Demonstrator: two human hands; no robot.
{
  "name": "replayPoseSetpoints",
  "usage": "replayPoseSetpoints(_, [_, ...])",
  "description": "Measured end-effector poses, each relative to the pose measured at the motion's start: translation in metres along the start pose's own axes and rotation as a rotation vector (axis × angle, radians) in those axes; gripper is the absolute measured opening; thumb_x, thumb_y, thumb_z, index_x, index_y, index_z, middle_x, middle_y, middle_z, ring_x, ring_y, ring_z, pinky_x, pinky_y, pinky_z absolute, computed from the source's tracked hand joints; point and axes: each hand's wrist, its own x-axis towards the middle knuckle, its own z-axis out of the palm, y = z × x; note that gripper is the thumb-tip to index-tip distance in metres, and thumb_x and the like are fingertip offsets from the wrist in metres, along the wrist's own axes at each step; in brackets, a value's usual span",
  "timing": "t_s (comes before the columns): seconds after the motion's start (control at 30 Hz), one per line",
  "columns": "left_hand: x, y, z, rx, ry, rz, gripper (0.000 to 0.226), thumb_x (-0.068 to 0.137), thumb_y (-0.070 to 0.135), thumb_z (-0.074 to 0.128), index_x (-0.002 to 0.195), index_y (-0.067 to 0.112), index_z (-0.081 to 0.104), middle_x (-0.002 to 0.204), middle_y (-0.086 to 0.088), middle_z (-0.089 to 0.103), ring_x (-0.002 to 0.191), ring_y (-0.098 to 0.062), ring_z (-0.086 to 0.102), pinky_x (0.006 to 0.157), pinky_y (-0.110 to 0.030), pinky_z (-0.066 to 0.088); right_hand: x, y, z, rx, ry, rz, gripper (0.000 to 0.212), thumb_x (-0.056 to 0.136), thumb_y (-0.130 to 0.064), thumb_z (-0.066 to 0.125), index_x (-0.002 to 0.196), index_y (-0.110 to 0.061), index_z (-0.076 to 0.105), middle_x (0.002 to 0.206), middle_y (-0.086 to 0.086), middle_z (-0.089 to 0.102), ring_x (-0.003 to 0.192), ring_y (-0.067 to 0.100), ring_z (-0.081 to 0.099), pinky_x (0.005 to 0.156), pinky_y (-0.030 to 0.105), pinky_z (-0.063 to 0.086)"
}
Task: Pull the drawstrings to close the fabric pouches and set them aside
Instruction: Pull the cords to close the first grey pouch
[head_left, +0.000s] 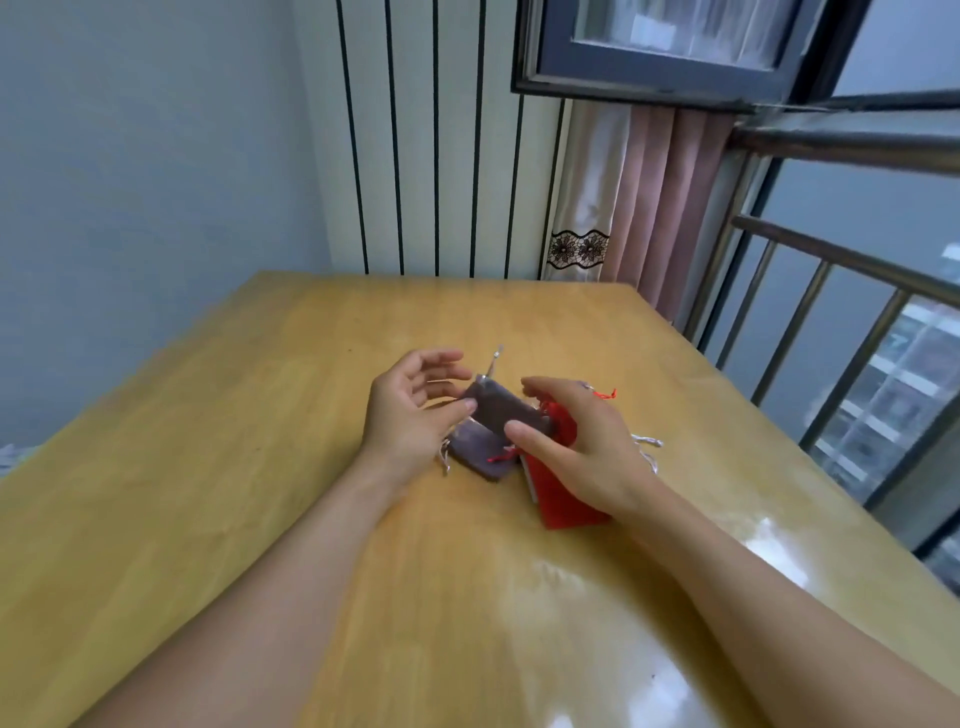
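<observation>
A wooden table (208, 467) fills the lower half of the frame, with two bare forearms reaching in from the bottom edge toward its middle. No writing or brand mark can be read anywhere.

Left of centre, the left hand (410, 410) is raised, palm turned right. Its thumb tip presses the left edge of a purple pouch (506, 410) held up off the table; the other fingers are spread and loosely bent above it, so the hold looks like a light pinch at most. A silver drawstring (492, 364) sticks up from the pouch's top corner. Whether its mouth is drawn closed is too blurred to tell, and nothing shows of any contents.

Below it, a second purple pouch (475, 457) lies flat on the table, partly hidden by the left hand, with silver cord ends (444, 460) trailing at its left.

Right of centre, the right hand (582, 447) reaches over, thumb against the lower right edge of the raised pouch and index finger extended above it, fingers relaxed rather than clenched. Beneath this hand lies a red pouch (566, 504), largely covered. A red cord end (605, 395) and more silver cords (647, 441) poke out past the knuckles; which pouches they belong to is unclear.

At far right, a window railing (831, 322) is cut off by the frame edge.
</observation>
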Motion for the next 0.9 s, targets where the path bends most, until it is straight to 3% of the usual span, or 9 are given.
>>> replayPoseSetpoints(0.07, [-0.003, 0.007, 0.007, -0.027, -0.071, 0.026, 0.052, 0.068, -0.015, 0.078, 0.109, 0.013, 0.064, 0.100, -0.005, 0.072, 0.083, -0.013, 0.068, 0.074, -0.024, 0.056, 0.002, -0.003, -0.002, 0.214, 0.078, 0.057, 0.043, 0.089, -0.043, 0.068, 0.126, -0.022, 0.064, 0.114, -0.011, 0.070, 0.107, 0.000, 0.063, 0.092, 0.018, 0.045])
replayPoseSetpoints(0.2, [-0.005, 0.009, 0.016, 0.016, -0.152, 0.050, 0.055, 0.064, -0.016, 0.080, 0.107, 0.016, 0.065, 0.106, -0.006, 0.070, 0.091, -0.015, 0.070, 0.077, -0.029, 0.059, 0.007, -0.003, -0.003, 0.488, 0.111, 0.082, 0.013, 0.093, -0.027, 0.069, 0.095, -0.017, 0.076, 0.089, -0.004, 0.077, 0.085, 0.008, 0.069, 0.079, 0.024, 0.052])
replayPoseSetpoints(0.3, [-0.004, 0.008, 0.019, 0.020, -0.178, 0.023, 0.055, 0.066, -0.016, 0.079, 0.109, 0.016, 0.064, 0.112, -0.008, 0.068, 0.098, -0.014, 0.069, 0.079, -0.025, 0.057, 0.008, 0.003, -0.006, 0.601, 0.084, 0.111, 0.013, 0.093, -0.018, 0.068, 0.090, -0.010, 0.077, 0.088, 0.001, 0.078, 0.079, 0.004, 0.067, 0.074, 0.017, 0.049])
replayPoseSetpoints(0.53, [-0.004, 0.005, 0.023, 0.126, -0.212, 0.008, 0.053, 0.069, -0.006, 0.082, 0.113, 0.016, 0.063, 0.110, -0.006, 0.070, 0.098, -0.012, 0.068, 0.080, -0.024, 0.056, 0.008, 0.003, -0.006, 0.712, 0.101, 0.201, 0.015, 0.093, -0.019, 0.068, 0.086, -0.009, 0.077, 0.085, 0.002, 0.078, 0.080, 0.010, 0.069, 0.075, 0.021, 0.050])
replayPoseSetpoints(0.7, [-0.005, 0.004, 0.018, 0.159, -0.277, -0.154, 0.010, 0.089, 0.014, 0.067, 0.093, 0.006, 0.070, 0.080, -0.007, 0.068, 0.066, -0.009, 0.059, 0.060, -0.018, 0.049, 0.008, 0.001, -0.011, 0.953, 0.098, 0.411, 0.023, 0.098, -0.021, 0.060, 0.095, -0.001, 0.071, 0.059, -0.002, 0.063, 0.048, 0.006, 0.054, 0.044, 0.021, 0.039])
replayPoseSetpoints(0.77, [-0.006, 0.004, 0.018, 0.127, -0.296, -0.195, 0.015, 0.093, 0.016, 0.063, 0.084, 0.004, 0.067, 0.068, -0.005, 0.064, 0.056, -0.009, 0.056, 0.054, -0.019, 0.047, 0.008, 0.002, -0.011, 0.948, 0.074, 0.438, 0.024, 0.098, -0.023, 0.060, 0.095, -0.002, 0.071, 0.056, -0.001, 0.060, 0.045, 0.008, 0.050, 0.044, 0.024, 0.031])
replayPoseSetpoints(0.9, [-0.007, 0.002, 0.021, 0.018, -0.291, -0.264, 0.015, 0.094, 0.018, 0.062, 0.082, 0.008, 0.063, 0.068, -0.006, 0.062, 0.056, -0.011, 0.057, 0.051, -0.021, 0.048, 0.010, 0.004, -0.013, 0.955, 0.075, 0.470, 0.021, 0.096, -0.025, 0.063, 0.090, -0.007, 0.073, 0.062, 0.005, 0.064, 0.046, 0.010, 0.053, 0.044, 0.025, 0.034])
